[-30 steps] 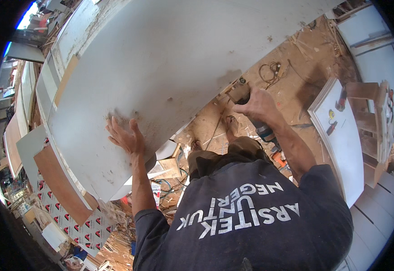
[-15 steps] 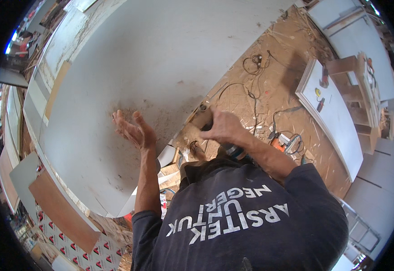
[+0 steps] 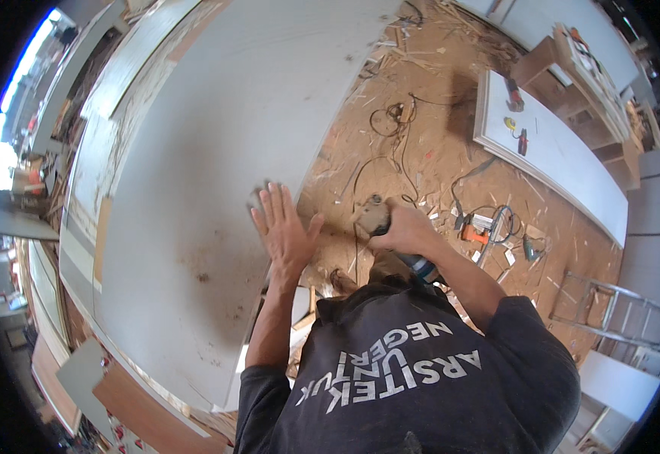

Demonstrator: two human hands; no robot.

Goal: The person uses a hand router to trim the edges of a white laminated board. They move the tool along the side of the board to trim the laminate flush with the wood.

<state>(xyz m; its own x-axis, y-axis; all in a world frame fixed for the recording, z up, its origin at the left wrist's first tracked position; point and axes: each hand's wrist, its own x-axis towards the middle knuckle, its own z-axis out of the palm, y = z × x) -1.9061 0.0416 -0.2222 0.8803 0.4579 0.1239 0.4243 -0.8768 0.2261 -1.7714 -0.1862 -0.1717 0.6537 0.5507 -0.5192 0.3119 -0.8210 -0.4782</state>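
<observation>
the right hand gripped a power tool, just right of the big pale board. the left hand was spread wide by the board's edge. the tool looked hard and heavy, best held round its body.

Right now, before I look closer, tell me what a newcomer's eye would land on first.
The huge pale board on the left dominates, with the left hand spread at its right edge. Just right of that edge, the right hand grips a power tool. Farther right, a white panel stands out against the littered brown floor.
</observation>
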